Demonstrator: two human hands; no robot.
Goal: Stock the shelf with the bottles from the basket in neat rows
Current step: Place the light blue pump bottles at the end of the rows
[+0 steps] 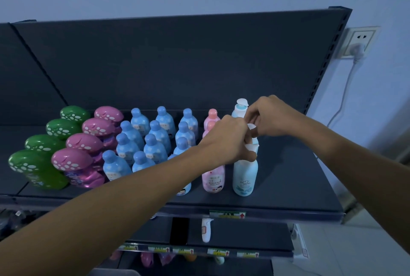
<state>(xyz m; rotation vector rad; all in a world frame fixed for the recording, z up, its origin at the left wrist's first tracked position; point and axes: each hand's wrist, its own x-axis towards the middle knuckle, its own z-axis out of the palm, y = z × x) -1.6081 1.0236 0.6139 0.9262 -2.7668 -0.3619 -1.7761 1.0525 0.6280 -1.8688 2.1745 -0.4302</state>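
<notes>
A dark shelf (288, 187) carries rows of bottles: green ones (37, 164), pink mushroom-capped ones (73, 162), blue ones (153, 149), pink ones (213, 178) and, furthest right, pale blue pump bottles. My left hand (228, 140) grips the neck of the front pump bottle (244, 176), which stands upright on the shelf. My right hand (270, 116) pinches the white pump head of the pump bottle (253, 130) just behind it. A third pump bottle (239, 107) stands at the back. The basket is out of view.
Bare shelf surface (292, 164) lies to the right of the pump bottles. The shelf's back panel (177, 65) rises behind. Lower shelves (244, 233) hold a few items and price tags. A wall socket (357, 42) with a plugged cable is at the right.
</notes>
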